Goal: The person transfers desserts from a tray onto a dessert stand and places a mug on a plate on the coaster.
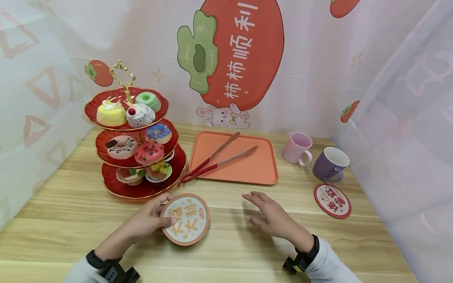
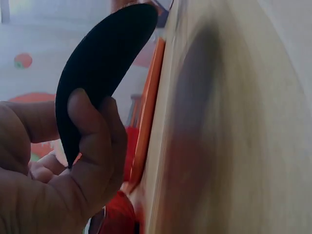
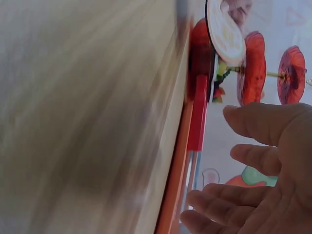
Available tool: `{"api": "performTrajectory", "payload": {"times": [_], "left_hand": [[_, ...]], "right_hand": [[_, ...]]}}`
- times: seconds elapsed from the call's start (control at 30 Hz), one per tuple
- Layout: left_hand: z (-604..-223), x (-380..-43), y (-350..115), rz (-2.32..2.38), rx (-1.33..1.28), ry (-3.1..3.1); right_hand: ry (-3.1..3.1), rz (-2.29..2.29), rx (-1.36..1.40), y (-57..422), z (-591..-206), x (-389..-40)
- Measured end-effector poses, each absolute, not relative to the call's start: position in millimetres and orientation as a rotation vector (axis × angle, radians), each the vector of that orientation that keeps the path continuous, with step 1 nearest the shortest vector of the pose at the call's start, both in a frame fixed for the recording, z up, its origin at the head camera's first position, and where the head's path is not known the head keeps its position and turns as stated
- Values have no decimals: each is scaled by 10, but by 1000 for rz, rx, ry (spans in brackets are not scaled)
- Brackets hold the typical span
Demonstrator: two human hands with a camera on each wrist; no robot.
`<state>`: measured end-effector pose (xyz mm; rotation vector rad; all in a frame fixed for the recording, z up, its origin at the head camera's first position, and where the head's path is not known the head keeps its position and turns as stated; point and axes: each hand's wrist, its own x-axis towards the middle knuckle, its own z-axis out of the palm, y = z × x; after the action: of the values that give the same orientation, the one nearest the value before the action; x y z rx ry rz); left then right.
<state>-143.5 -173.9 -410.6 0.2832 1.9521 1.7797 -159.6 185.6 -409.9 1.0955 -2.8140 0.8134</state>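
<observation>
My left hand (image 1: 153, 221) pinches a round coaster (image 1: 185, 232) with an orange rim and orange lettering, thumb on its printed face and fingers beneath. In the left wrist view the dark underside of the coaster (image 2: 97, 63) shows, raised off the table with its shadow on the wood. My right hand (image 1: 270, 216) hovers over the table to the right of the coaster, fingers spread and holding nothing. The right wrist view shows that hand (image 3: 263, 170) with thumb and fingers apart. A second coaster (image 1: 332, 200), red-rimmed, lies flat at the right.
A three-tier red cake stand (image 1: 141, 192) with toy cakes, donuts and tarts stands at the left. Red-handled tongs (image 1: 212, 165) lie open across an orange tray (image 1: 247, 175) at the back. A pink mug (image 1: 293, 149) and a purple mug (image 1: 325, 167) stand near the right side.
</observation>
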Motion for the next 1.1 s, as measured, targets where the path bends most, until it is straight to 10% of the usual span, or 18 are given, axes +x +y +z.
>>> {"api": "performTrajectory", "payload": {"times": [1.1], "left_hand": [[-4182,-1262,-2777,1474,30,2285]], "right_hand": [[-3031,450,875,2172,-4100,-1640]]}}
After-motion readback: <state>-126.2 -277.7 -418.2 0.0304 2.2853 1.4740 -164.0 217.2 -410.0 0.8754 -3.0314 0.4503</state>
